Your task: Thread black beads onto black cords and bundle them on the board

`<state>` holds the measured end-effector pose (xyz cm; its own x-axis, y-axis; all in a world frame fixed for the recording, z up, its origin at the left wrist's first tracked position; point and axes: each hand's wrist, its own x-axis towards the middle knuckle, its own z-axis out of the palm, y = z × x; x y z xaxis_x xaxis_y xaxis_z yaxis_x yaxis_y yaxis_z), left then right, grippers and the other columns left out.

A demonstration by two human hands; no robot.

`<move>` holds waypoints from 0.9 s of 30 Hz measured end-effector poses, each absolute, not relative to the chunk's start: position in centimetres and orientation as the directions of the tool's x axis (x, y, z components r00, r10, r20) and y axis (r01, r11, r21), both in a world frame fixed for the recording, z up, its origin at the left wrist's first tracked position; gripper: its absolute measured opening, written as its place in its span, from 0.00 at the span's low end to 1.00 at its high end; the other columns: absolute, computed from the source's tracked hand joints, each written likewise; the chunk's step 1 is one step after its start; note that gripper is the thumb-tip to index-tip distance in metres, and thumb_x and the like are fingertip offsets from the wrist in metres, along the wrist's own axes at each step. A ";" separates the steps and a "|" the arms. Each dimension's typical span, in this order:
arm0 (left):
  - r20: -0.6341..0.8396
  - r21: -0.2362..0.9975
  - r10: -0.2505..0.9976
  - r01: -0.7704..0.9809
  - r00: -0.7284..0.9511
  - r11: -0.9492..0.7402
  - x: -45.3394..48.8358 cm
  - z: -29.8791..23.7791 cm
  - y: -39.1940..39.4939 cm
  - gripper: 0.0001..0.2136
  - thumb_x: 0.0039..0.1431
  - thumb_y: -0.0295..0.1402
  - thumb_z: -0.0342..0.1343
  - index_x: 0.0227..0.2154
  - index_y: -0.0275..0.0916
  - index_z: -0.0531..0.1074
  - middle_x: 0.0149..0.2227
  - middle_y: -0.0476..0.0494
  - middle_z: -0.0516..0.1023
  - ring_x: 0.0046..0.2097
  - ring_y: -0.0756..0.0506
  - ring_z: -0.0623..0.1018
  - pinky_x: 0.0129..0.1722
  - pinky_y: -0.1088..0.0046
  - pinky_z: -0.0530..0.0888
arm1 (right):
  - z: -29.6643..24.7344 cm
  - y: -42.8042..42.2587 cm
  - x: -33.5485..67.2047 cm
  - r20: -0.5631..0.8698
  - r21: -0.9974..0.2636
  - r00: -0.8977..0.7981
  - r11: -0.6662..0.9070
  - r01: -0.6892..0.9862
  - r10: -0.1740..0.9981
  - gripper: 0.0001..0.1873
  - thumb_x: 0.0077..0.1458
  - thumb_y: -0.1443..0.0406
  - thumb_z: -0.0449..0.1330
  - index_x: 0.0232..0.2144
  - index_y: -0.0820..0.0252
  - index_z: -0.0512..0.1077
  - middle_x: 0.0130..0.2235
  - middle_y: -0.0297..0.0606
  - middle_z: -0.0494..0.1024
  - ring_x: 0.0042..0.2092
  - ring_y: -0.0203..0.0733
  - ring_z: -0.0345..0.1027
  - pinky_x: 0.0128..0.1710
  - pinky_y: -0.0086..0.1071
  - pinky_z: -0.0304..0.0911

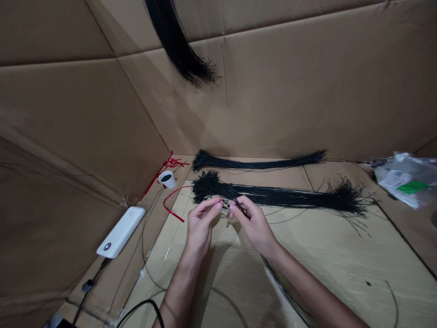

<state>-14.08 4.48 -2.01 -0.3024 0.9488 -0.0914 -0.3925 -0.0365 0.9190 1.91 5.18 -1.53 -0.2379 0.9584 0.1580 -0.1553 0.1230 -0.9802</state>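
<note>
Around, cardboard walls [307,91] hem a pale board [341,250]; right grip [256,225] clamps black strands [241,208], left grip [201,223] pinched together.

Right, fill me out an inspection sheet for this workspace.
Surface: pale tabletop, a stray black bit at lower right.
Work items: front black strand bundle and rear black strand bundle, lying crosswise; white cup of small black pieces.
Clutter: red strips, clear plastic bag.
Hands: right hand grips loose black strands; left hand close beside, its hold unclear.
Cables: black cable running to white power bank.
Surroundings: cardboard walls; hanging black strand bundle above.
</note>
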 end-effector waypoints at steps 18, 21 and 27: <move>0.231 0.971 0.964 -0.038 -0.133 -0.238 -15.7 0.0 3.8 0.10 0.48 0.34 0.78 0.34 0.42 0.88 0.33 0.42 0.84 0.37 0.46 0.81 0.39 0.70 0.78 | -1.6 5.3 2.3 0.174 -0.977 -0.283 0.129 -0.171 0.943 0.14 0.70 0.52 0.61 0.40 0.57 0.73 0.33 0.32 0.74 0.37 0.40 0.70 0.39 0.31 0.64; 0.260 0.966 0.962 0.019 -0.090 -0.259 -15.7 0.3 3.8 0.10 0.51 0.36 0.76 0.37 0.42 0.89 0.33 0.40 0.84 0.36 0.45 0.81 0.38 0.69 0.78 | -1.6 5.4 2.4 0.173 -0.977 -0.301 0.125 -0.171 0.938 0.15 0.70 0.52 0.61 0.39 0.56 0.73 0.33 0.32 0.75 0.37 0.41 0.70 0.39 0.32 0.65; 0.308 0.950 0.951 0.070 -0.042 -0.304 -15.8 0.5 3.8 0.06 0.50 0.35 0.77 0.31 0.43 0.88 0.29 0.41 0.84 0.33 0.44 0.80 0.36 0.67 0.77 | -1.6 5.5 2.8 0.160 -0.979 -0.325 0.108 -0.172 0.932 0.16 0.69 0.50 0.62 0.39 0.56 0.74 0.34 0.33 0.76 0.37 0.41 0.70 0.39 0.33 0.64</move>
<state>-15.81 3.83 0.46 -0.0417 0.9506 0.3075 0.0696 -0.3043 0.9500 2.78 5.49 -1.59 -0.3248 0.9322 0.1600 -0.1718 0.1082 -0.9792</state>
